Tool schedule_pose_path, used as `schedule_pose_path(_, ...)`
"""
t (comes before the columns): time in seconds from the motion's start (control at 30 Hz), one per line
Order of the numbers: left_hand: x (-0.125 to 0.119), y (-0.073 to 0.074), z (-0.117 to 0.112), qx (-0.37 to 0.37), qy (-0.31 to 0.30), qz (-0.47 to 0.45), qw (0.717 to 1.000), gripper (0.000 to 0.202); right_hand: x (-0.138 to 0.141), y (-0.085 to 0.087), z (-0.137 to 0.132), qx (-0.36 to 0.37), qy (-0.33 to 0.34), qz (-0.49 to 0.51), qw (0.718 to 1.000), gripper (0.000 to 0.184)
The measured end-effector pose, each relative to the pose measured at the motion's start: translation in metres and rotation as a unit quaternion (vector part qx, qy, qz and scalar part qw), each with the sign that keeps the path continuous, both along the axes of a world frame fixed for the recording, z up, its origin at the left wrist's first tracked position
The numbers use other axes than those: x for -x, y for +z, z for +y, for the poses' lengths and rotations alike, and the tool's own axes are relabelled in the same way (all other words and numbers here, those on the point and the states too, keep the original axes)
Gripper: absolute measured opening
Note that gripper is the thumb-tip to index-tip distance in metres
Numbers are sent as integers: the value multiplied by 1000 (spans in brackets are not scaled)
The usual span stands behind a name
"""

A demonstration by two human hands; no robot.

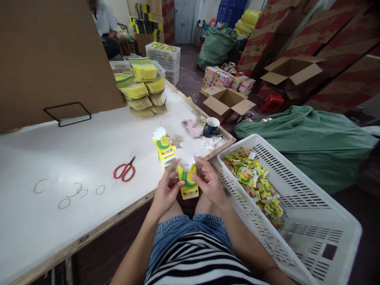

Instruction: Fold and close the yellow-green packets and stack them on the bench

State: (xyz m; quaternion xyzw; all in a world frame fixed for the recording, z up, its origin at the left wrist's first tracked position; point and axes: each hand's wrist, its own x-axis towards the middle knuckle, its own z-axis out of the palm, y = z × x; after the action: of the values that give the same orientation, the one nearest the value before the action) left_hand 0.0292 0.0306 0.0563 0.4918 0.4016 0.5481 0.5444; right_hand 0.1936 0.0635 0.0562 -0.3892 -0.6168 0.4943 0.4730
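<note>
Between my two hands, over my lap at the table's edge, is a small yellow-and-green printed carton [188, 181] with a white flap at its top. My left hand [168, 185] pinches its left side, thumb on the front. On the right side, my right hand [210, 180] grips it with thumb and fingers. Just beyond, a stack of similar flat cartons [165, 147] lies on the white table [97, 158]. Right of my right hand stands a white plastic crate [320, 213], partly filled with small yellow-green packs [252, 176].
Red-handled scissors [124, 172] and several loose rubber bands [64, 203] lie to the left. Bundled cartons [142, 85] are piled at the back. A dark mug [211, 127] stands near the right edge. Green sacks [308, 146] and open cardboard boxes [228, 103] occupy the floor. A person [105, 27] sits far back.
</note>
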Motion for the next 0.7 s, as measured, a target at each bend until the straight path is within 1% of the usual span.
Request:
schedule_pose_path(0.07, 3, 2, -1, 18, -40, -20, 999, 47, -6, 5, 4, -1, 41, -7, 999, 37)
schedule_pose_path(0.13, 4, 2, -2, 36, -71, -50, 996, 43, -11, 8, 8, -4, 54, -21, 998, 24)
schedule_pose_path(0.17, 3, 2, -2, 43, -80, -64, 994, 47, -13, 9, 10, -13, 50, -29, 998, 22)
schedule_pose_path(0.27, 1, -1, -3, 60, -93, -92, 990, 74, -14, 7, 13, -39, 32, -43, 998, 23)
schedule_pose_path(0.3, 0, -2, -3, 62, -96, -96, 989, 79, -14, 6, 13, -40, 24, -39, 998, 22)
schedule_pose_path(0.33, 0, -4, -3, 63, -98, -96, 989, 79, -13, 4, 14, -35, 17, -31, 999, 23)
schedule_pose_path(0.37, 0, -5, -2, 62, -99, -93, 989, 73, -13, 3, 14, -31, 11, -23, 999, 26)
schedule_pose_path(0.43, 0, -7, -1, 59, -82, -81, 992, 57, -14, 2, 16, -43, -6, -18, 999, 32)
schedule_pose_path(0.47, 0, -8, 0, 58, -67, -71, 993, 51, -16, 2, 17, -57, -11, -25, 998, 31)
schedule_pose_path(0.53, 0, -9, 1, 57, -35, -49, 997, 48, -19, 4, 18, -69, -3, -48, 996, 30)
schedule_pose_path(0.6, -2, -8, 1, 55, -11, -22, 998, 51, -21, 5, 19, -38, 26, -82, 996, 31)
schedule_pose_path(0.7, -5, -8, 1, 47, -1, 5, 999, 53, -21, 5, 18, 16, 67, -144, 987, 44)
